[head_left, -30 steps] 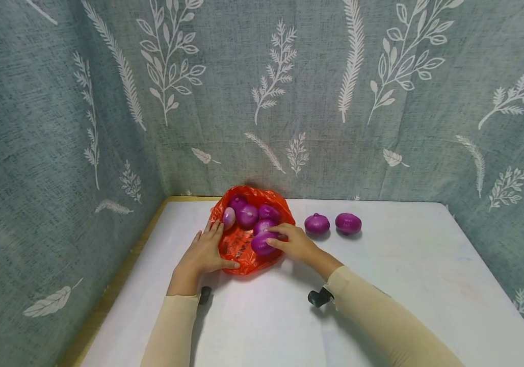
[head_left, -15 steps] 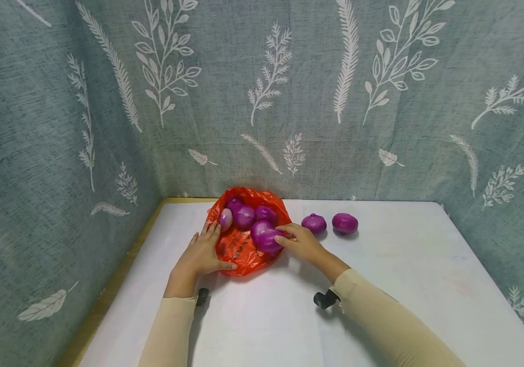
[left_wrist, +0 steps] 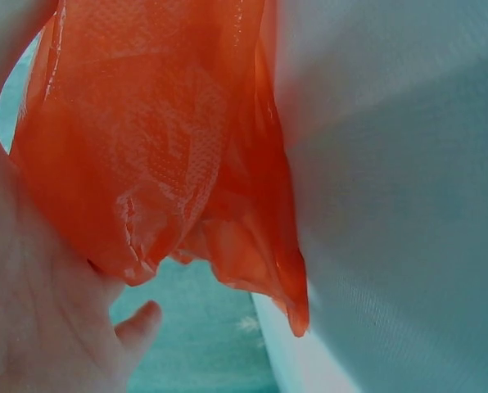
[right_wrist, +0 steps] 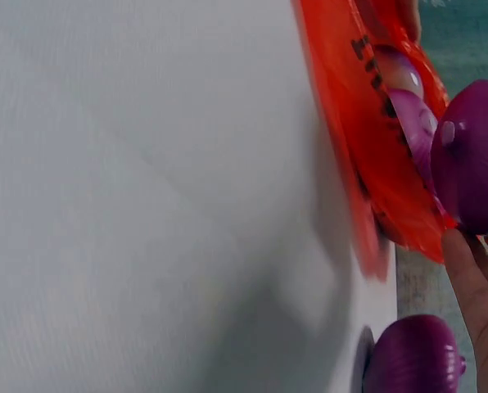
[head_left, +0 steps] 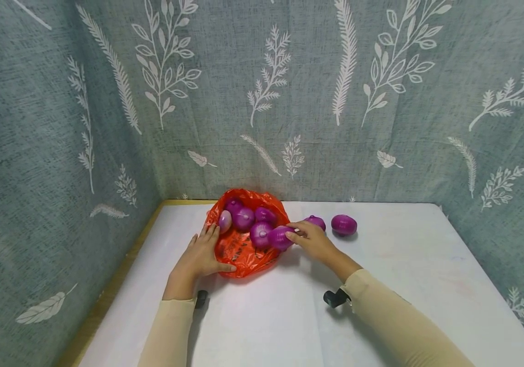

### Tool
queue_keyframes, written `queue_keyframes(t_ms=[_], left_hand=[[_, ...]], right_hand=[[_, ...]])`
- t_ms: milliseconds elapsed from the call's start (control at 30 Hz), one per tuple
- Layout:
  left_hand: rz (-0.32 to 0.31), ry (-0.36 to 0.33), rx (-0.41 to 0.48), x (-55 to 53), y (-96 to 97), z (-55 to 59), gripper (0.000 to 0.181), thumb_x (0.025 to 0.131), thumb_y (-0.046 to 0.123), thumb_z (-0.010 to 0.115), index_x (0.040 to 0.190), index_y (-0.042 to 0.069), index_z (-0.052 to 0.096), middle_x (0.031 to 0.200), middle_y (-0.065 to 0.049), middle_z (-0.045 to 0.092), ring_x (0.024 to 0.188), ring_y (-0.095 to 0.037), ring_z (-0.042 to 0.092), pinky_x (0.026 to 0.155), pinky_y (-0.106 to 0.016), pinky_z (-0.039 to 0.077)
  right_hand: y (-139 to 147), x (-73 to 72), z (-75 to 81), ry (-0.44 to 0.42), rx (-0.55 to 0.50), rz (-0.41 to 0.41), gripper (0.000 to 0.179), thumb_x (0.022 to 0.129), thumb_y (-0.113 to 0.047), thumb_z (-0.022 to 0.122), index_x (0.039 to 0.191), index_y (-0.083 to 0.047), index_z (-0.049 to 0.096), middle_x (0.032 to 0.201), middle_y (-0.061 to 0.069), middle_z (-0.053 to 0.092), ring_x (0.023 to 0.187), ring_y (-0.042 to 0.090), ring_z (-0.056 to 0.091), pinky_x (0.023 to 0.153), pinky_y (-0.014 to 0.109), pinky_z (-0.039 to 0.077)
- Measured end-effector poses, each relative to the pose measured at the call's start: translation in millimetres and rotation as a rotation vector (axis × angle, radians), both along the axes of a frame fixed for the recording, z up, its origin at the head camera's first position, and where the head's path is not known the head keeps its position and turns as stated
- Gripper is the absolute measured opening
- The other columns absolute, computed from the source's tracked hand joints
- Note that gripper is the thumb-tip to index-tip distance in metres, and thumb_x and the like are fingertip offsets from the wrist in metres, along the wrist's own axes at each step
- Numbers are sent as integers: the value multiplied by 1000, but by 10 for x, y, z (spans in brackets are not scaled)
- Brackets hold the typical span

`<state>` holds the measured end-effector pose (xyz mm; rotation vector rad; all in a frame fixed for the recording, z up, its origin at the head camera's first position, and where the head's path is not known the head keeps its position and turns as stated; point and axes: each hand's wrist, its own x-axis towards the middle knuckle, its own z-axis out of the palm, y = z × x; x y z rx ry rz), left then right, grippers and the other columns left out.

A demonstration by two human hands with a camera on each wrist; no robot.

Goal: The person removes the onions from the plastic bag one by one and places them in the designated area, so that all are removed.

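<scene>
A red plastic bag (head_left: 243, 268) lies with its mouth up, holding several purple onions (head_left: 244, 219). Against the bag's left side rests my left hand (head_left: 201, 257), fingers spread and thumb along the front rim; in the left wrist view its palm borders the red plastic (left_wrist: 146, 123). With thumb and fingers my right hand (head_left: 312, 241) grips one purple onion (head_left: 280, 238) at the bag's right rim. The right wrist view shows that held onion (right_wrist: 477, 160) large, beside the bag's mouth. Part of its far side is hidden by my fingers.
Right of the bag, two more onions sit on the white table (head_left: 390, 285): one partly behind my right hand (head_left: 315, 221), the other onion (head_left: 344, 225) farther right. A patterned grey-green curtain (head_left: 308, 92) hangs behind and along both sides.
My right hand has drawn the gripped onion rightward, from over the bag's inside to its right rim. The left hand stays against the bag. The onions inside show more.
</scene>
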<state>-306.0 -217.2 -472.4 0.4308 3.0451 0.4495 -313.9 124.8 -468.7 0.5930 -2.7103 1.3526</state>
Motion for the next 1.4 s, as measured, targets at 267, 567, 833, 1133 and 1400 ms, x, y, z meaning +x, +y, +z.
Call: queue_keyframes(t_ms=[267, 567, 833, 1133, 1400], left_hand=[[-2, 9, 2, -5, -8, -14, 139, 52, 84, 69, 154, 2, 21, 159, -19, 19, 146, -36, 8, 115, -55, 7], [8, 10, 12, -7, -9, -14, 137, 54, 81, 72, 155, 3, 21, 159, -19, 19, 146, -36, 8, 115, -55, 7], [3, 2, 9, 6, -3, 1, 137, 54, 81, 71, 155, 3, 20, 159, -18, 18, 147, -35, 7, 116, -54, 6], [-8, 2, 10, 4, -16, -19, 137, 55, 82, 70, 155, 2, 20, 159, -20, 18, 146, -36, 7, 115, -55, 6], [-7, 4, 22, 7, -14, -17, 137, 55, 82, 71, 154, 2, 21, 159, -20, 18, 146, -37, 7, 115, -55, 5]], right_hand=[[123, -12, 9, 68, -9, 7, 41, 95, -36, 64, 127, -10, 65, 110, 3, 66, 95, 18, 63, 85, 38, 52], [251, 12, 36, 45, -21, -12, 43, 94, -36, 65, 127, -8, 64, 118, 9, 64, 101, 25, 64, 88, 43, 53], [379, 34, 47, 53, -28, -43, 42, 94, -33, 65, 127, -8, 64, 122, 11, 63, 105, 29, 64, 91, 47, 51], [538, 50, 90, 84, 30, -80, 46, 95, -39, 63, 129, -8, 63, 121, 9, 64, 104, 27, 62, 90, 49, 49], [686, 91, 126, 57, 7, -96, 46, 95, -36, 63, 130, -5, 62, 127, 15, 61, 105, 33, 63, 90, 50, 51]])
